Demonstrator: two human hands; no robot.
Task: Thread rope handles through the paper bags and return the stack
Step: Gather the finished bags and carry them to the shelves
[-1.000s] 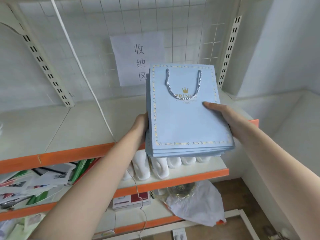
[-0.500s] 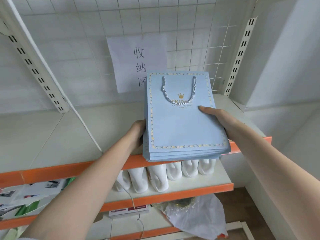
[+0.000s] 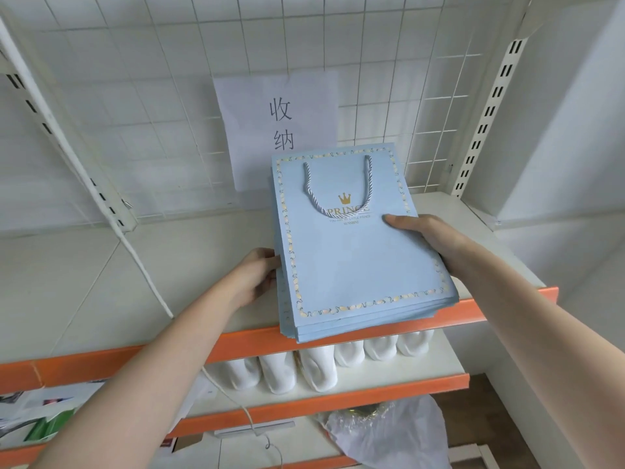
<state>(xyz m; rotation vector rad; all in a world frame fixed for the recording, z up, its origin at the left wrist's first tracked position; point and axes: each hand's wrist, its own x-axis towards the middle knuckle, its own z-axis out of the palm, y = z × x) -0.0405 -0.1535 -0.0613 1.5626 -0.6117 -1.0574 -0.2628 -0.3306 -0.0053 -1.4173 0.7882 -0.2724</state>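
— Where are the bags?
— The stack of blue paper bags (image 3: 355, 265) is over the top shelf (image 3: 101, 282), its near end past the orange front edge (image 3: 490, 308). A silver rope handle (image 3: 338, 187) lies on the top bag.
— Who holds it?
— The left hand (image 3: 253, 277) grips the left side. The right hand (image 3: 436, 242) holds the right side, thumb on top.
— Is it resting on the shelf?
— Maybe; I can't tell. A paper sign (image 3: 277, 120) hangs behind on the wire grid (image 3: 135, 79).
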